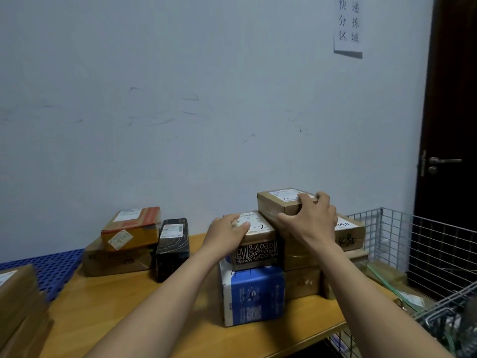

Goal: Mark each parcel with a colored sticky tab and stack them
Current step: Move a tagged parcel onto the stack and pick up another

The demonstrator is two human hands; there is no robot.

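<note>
The left hand point(229, 232) lies flat, fingers together, on a flat brown parcel with a black lettered band point(258, 251). That parcel sits on a blue-and-white carton point(253, 295) on the yellow wooden tabletop point(129, 306). The right hand point(311, 223) has its fingers spread and draped over the near corner of a small brown cardboard parcel with a white label point(278, 202), which tops the neighbouring pile. That pile looks uneven, so a sideways push could probably slide the top parcel off toward the wire basket point(426, 244). No coloured tab shows on either parcel, so one might be stacked unmarked.
</note>
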